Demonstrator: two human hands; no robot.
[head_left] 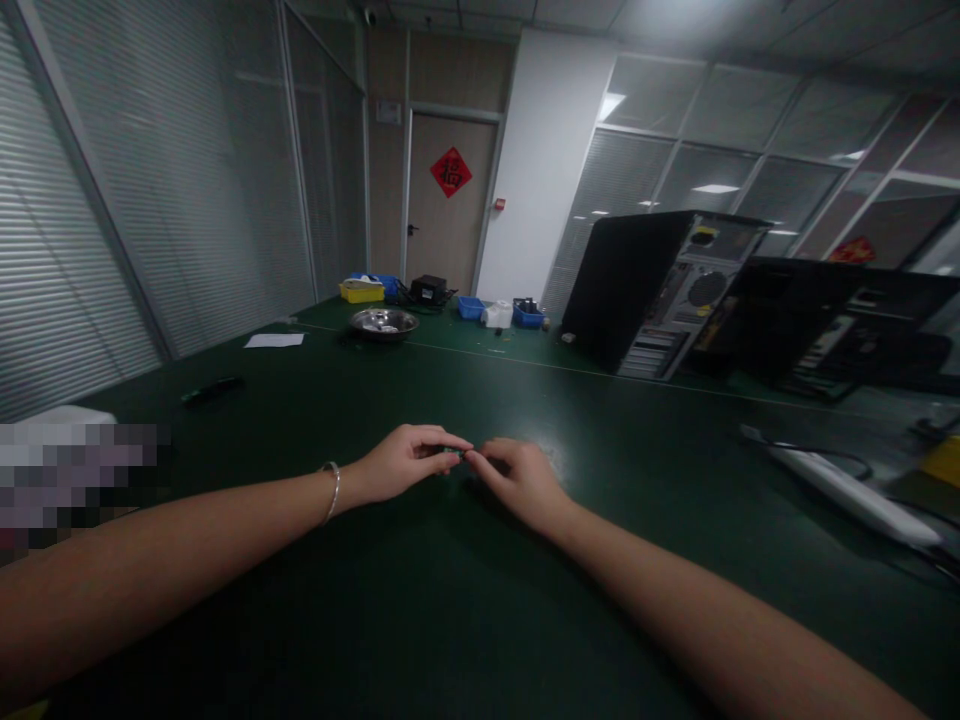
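Both my arms reach out over a dark green table [465, 600]. My left hand [405, 462], with a silver bracelet on its wrist, is closed in a pinch. My right hand [517, 480] is also pinched, and its fingertips meet those of the left. Between the two sets of fingertips sits a tiny dark thing [459, 455], too small to name. The hands rest on or hover just above the tabletop.
A metal bowl [383, 322], a white sheet of paper [274, 340] and yellow and blue bins [361, 290] lie at the far end. Two open computer cases [660, 295] stand at the right. A white power strip [847, 492] and a dark pen-like object [211, 390] lie on the table.
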